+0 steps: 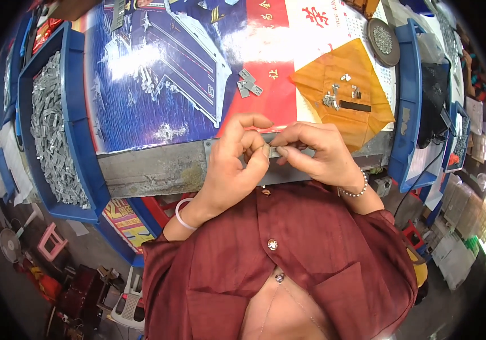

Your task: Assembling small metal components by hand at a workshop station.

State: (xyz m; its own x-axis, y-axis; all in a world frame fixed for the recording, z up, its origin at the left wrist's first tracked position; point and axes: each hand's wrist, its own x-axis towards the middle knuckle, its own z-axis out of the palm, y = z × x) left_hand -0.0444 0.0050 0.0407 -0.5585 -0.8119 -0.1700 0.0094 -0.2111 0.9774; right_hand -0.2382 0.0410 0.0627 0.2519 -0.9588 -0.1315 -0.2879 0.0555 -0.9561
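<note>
At the bench's front edge, my left hand [236, 156] and my right hand [316, 148] meet, thumbs and forefingers pinched together. Between the fingertips is a small grey metal piece [274, 152], mostly covered, so its exact kind does not show. Just beyond the hands, a few flat grey metal plates [248, 85] with holes lie in a loose pile on the printed sheet [271, 51]. To the right, an orange-yellow sheet [333, 65] carries small silvery metal parts [329, 100] and a dark flat strip [355, 106].
A blue bin [75, 113] full of grey metal parts [50, 130] stands at the left. At the far right is a round dark dish [389, 55] of tiny silvery pieces, beside another blue bin [406, 113]. Stools [53, 242] and a fan [10, 245] are on the floor at left.
</note>
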